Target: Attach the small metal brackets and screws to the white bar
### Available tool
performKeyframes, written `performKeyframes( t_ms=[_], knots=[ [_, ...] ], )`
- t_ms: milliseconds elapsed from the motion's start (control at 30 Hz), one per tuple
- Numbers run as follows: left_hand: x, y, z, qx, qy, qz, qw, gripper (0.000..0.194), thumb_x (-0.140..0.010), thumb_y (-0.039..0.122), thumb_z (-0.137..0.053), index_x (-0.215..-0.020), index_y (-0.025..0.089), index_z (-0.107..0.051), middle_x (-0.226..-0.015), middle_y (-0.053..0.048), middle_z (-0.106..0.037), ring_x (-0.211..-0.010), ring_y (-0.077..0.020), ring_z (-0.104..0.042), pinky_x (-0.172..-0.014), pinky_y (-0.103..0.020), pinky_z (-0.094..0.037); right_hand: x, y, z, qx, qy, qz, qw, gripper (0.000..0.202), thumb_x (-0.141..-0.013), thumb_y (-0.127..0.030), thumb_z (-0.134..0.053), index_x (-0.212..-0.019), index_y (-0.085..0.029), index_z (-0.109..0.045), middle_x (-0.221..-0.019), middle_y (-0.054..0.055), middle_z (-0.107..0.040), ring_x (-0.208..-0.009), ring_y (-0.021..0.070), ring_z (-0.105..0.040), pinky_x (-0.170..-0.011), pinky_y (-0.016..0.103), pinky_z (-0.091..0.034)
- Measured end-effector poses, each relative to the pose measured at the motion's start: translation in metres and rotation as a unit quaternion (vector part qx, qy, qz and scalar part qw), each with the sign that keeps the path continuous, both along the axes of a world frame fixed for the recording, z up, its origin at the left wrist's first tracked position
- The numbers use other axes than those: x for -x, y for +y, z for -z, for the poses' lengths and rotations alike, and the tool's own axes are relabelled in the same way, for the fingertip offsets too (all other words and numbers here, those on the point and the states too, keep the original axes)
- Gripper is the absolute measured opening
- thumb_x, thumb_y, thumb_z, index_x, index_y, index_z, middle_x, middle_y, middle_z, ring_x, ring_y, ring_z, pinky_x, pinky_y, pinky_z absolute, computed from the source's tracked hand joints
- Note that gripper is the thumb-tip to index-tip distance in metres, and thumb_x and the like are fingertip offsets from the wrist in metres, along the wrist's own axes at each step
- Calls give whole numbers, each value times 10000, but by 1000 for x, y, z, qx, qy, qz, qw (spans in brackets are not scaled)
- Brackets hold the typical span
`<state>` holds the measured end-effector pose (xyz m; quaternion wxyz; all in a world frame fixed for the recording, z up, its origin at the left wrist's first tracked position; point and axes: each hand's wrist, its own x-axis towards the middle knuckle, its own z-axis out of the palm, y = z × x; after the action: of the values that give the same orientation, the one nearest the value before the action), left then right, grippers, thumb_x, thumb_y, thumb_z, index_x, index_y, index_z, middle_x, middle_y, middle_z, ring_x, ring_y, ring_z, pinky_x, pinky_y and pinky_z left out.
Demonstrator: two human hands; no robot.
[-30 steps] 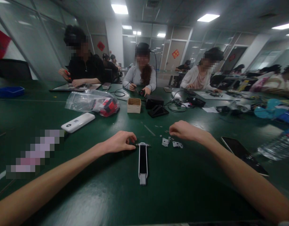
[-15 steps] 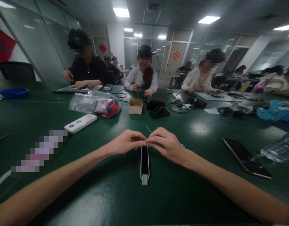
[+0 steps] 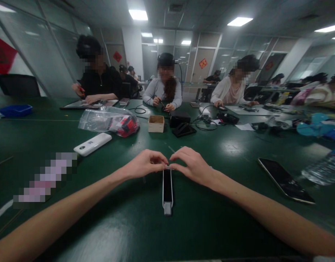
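Note:
A long, narrow device (image 3: 167, 187) with a white rim and a dark middle lies on the green table, pointing away from me. A pale, translucent block (image 3: 168, 209) sits at its near end. My left hand (image 3: 148, 162) is closed, thumb and fingertips pinching at the far end of the device. Beside it, my right hand (image 3: 192, 164) is open, with a gap between thumb and index finger and the thumb close to that same end. Fingers partly hide the far tip, and I cannot make out the small parts there.
On the left are a white oblong case (image 3: 93, 144) and a plastic bag (image 3: 109, 122) with red and black things. A small box (image 3: 156, 124) and a black stand (image 3: 184, 130) are ahead. A phone (image 3: 284, 180) and a bottle (image 3: 324, 169) lie right. Several people sit opposite.
My right thumb and index finger have parted from their pinch at the device's far end. The left hand keeps nearly the same place, and the device has hardly moved.

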<state>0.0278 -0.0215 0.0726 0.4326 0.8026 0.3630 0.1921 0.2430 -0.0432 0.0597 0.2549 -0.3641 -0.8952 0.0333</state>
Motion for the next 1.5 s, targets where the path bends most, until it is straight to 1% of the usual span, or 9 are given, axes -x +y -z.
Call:
performKeyframes(
  t_ms=[67,167,233,333,467,667,867,1100,1500],
  knots=[
    [5,6,3,-40,30,-12,999,245,-771,350,-604,-898,152,-675,-839,-22,-684,-738,-153,-604,-671,-242,-476,-3,5,2,57,-50,18,997,216,-859,-335,-613,-993,-165,-612,-964,71,-621,-896,197,-553,-787,341,-441],
    [15,17,11,-74,85,-28,993,234,-773,343,-598,-893,161,-682,-837,-20,-692,-730,-154,-619,-679,-242,-477,-5,9,7,149,-113,37,982,260,-851,-361,-614,-1020,-163,-615,-984,68,-616,-890,196,-560,-759,333,-454],
    [19,22,17,-79,109,-24,991,230,-771,335,-601,-895,162,-687,-822,-19,-696,-730,-155,-629,-683,-237,-473,-3,9,11,168,-120,35,978,228,-869,-334,-589,-1010,-158,-624,-971,67,-619,-879,188,-562,-757,326,-457],
    [21,25,23,-76,131,-13,988,227,-762,327,-611,-901,165,-690,-821,-21,-704,-744,-161,-643,-689,-230,-468,0,7,15,159,-109,29,981,190,-891,-297,-554,-973,-147,-637,-934,67,-626,-859,181,-563,-762,326,-457],
    [20,24,26,-77,142,-3,987,208,-760,318,-614,-883,169,-692,-820,-21,-711,-742,-163,-651,-678,-225,-463,1,4,13,154,-109,34,981,179,-890,-283,-554,-958,-142,-640,-923,69,-630,-853,181,-565,-760,326,-461],
    [20,23,28,-74,144,1,987,198,-757,313,-623,-871,168,-693,-805,-18,-713,-721,-162,-655,-668,-223,-463,-1,5,13,139,-112,30,984,190,-887,-298,-559,-944,-138,-644,-907,70,-632,-843,181,-561,-758,327,-456],
    [19,23,28,-74,158,-1,985,186,-757,294,-620,-868,160,-685,-795,-17,-712,-720,-158,-655,-663,-217,-464,1,4,12,134,-118,36,983,178,-888,-275,-552,-949,-137,-648,-923,73,-635,-850,182,-561,-757,325,-458],
    [18,22,29,-74,163,-5,984,180,-748,292,-626,-859,160,-680,-779,-8,-704,-702,-153,-652,-643,-211,-462,2,4,11,138,-132,42,981,173,-880,-256,-555,-958,-132,-648,-932,78,-638,-846,181,-562,-759,323,-459],
    [17,21,29,-90,152,-9,984,206,-764,312,-617,-887,163,-688,-747,-4,-693,-681,-147,-641,-624,-210,-452,0,5,13,141,-135,43,980,185,-890,-288,-542,-933,-138,-642,-911,63,-627,-815,166,-551,-729,300,-445]
  ],
)
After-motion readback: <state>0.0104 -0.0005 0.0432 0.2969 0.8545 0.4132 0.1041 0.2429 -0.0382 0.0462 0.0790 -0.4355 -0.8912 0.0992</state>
